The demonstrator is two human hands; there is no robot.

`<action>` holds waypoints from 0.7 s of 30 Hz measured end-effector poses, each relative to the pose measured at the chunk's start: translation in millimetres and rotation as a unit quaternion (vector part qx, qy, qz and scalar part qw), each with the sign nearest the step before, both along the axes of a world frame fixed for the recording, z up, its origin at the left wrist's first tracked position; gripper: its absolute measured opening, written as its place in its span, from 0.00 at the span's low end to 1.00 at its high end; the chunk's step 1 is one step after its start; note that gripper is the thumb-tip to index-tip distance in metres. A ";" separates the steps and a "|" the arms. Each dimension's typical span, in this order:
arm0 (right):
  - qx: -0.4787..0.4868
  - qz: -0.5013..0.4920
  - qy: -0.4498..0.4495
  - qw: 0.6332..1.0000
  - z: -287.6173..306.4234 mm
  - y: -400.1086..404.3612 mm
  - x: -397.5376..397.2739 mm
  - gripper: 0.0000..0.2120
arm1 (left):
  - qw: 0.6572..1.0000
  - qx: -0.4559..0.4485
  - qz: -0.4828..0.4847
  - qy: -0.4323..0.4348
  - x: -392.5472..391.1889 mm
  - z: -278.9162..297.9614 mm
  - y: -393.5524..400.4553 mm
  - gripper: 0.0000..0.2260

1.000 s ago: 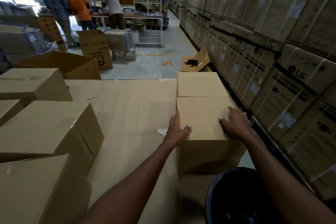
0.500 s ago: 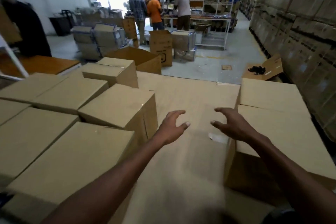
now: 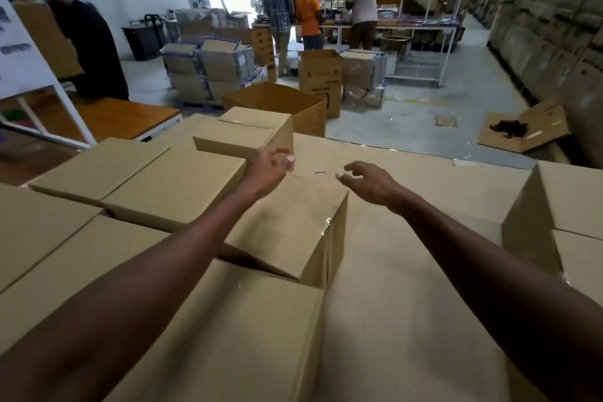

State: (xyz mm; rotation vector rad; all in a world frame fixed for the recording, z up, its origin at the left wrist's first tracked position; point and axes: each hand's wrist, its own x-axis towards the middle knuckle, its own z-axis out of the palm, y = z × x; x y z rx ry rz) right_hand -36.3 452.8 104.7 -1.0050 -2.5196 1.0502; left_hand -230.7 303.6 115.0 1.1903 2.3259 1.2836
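Both hands are empty. Left hand (image 3: 269,170) is spread, fingers loosely curved, thumb apart, gripping nothing. Right hand (image 3: 370,184) is the same: fingers half bent, palm down, nothing in it. Both hang over the far edge of the middle box (image 3: 293,225), left near its far left corner, right near its far right corner. Cannot tell whether any fingertip touches the cardboard, as the edges are motion-blurred.

The middle box is closed, with clear tape at its right edge, and sits on the cardboard-covered desk (image 3: 408,287). Its left part is hidden by the left forearm, its near lower side by the near box (image 3: 228,336). The near box is cut off at the frame bottom.

Left boxes (image 3: 98,166) are packed tight, cut off at the left edge. Far box (image 3: 248,134) is behind the left hand, partly covered by it. Right box (image 3: 567,199) is cut off at the right edge. What lies under the desk's cardboard sheet is hidden.

On the floor, a flattened carton (image 3: 522,130) carries a dark clump too small to identify. Three people (image 3: 308,10) stand backs turned at the rear. The stacks on the right are dark, their print unreadable.
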 end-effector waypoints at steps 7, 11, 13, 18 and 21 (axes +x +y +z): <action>-0.055 -0.005 -0.008 0.998 -1.8 27.8 -150.4 0.33 | 0.996 -0.049 0.069 0.001 -157.2 -21.3 32.1 0.18; -0.158 -0.013 -0.008 0.987 -16.2 40.1 -221.0 0.29 | 0.992 -0.081 0.090 0.031 -237.2 -35.2 48.9 0.20; -0.198 -0.025 -0.005 0.980 -27.4 44.6 -250.6 0.30 | 0.989 -0.090 0.115 0.031 -276.7 -41.5 56.3 0.22; -0.275 -0.065 0.003 0.959 -50.3 59.4 -317.6 0.34 | 0.975 -0.130 0.181 0.018 -366.3 -54.6 72.4 0.28; -0.287 -0.094 0.041 0.952 -56.7 72.1 -350.7 0.35 | 0.971 -0.160 0.175 0.017 -405.4 -55.7 86.1 0.32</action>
